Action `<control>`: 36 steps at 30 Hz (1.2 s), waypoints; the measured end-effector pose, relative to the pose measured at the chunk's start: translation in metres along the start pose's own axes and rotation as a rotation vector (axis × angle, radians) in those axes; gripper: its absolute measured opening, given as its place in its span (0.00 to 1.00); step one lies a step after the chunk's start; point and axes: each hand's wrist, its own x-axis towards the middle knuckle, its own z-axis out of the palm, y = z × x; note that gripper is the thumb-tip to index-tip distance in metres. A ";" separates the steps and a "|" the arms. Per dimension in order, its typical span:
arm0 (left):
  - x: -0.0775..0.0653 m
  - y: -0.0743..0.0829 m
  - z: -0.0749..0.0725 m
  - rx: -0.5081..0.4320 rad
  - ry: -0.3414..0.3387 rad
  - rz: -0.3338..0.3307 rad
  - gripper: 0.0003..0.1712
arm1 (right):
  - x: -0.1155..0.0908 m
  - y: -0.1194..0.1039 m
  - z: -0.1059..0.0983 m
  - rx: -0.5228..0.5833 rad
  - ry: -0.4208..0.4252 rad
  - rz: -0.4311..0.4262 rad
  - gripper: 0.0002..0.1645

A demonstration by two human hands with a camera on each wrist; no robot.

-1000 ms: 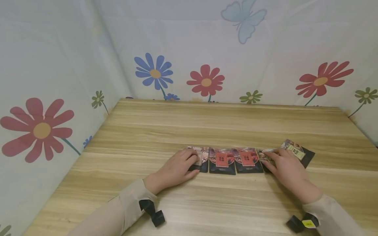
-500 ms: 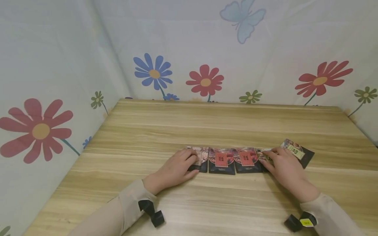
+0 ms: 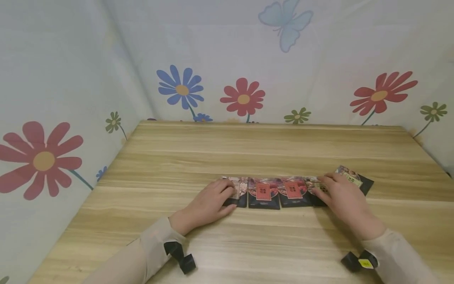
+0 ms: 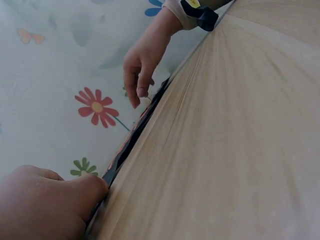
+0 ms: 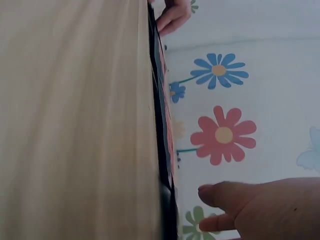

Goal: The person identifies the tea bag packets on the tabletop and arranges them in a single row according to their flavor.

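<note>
Several flat, dark printed packets lie in a row on the table. My left hand rests over the leftmost packet, fingers across its face and thumb by its near edge. In the left wrist view, the thumb sits right at the packet edge. Two packets with red labels, one left of the other, lie in the middle. My right hand, fingers loosely bent, hovers over the fourth packet, partly hiding it. The right wrist view shows its fingertips apart from the row. Another packet with a yellowish label lies tilted behind that hand.
The wood-grain table reaches back to a pale curtain printed with flowers and a butterfly. The curtain also runs along the left and right sides. Black camera mounts hang at both wrists.
My right fingers have lifted and shifted slightly right, so more of the fourth packet's label shows. The left hand stays on its packet. The head view has turned a little.
</note>
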 end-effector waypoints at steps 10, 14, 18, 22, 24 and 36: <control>0.000 -0.001 0.001 -0.009 -0.005 -0.003 0.18 | 0.002 0.016 -0.009 0.009 -0.006 -0.071 0.26; 0.000 -0.001 -0.001 -0.010 0.001 0.001 0.18 | 0.002 0.025 -0.012 0.040 -0.028 -0.113 0.25; 0.001 -0.001 -0.001 -0.011 -0.007 -0.001 0.18 | 0.002 0.036 -0.013 0.095 -0.022 -0.144 0.23; 0.001 -0.001 -0.002 -0.018 -0.015 -0.006 0.18 | 0.002 0.047 -0.013 0.125 -0.006 -0.150 0.22; 0.001 -0.001 -0.002 -0.020 -0.017 -0.007 0.18 | 0.002 0.051 -0.014 0.121 -0.017 -0.133 0.22; 0.000 -0.001 -0.001 -0.011 -0.013 -0.002 0.18 | 0.003 0.072 -0.017 0.119 -0.109 -0.094 0.23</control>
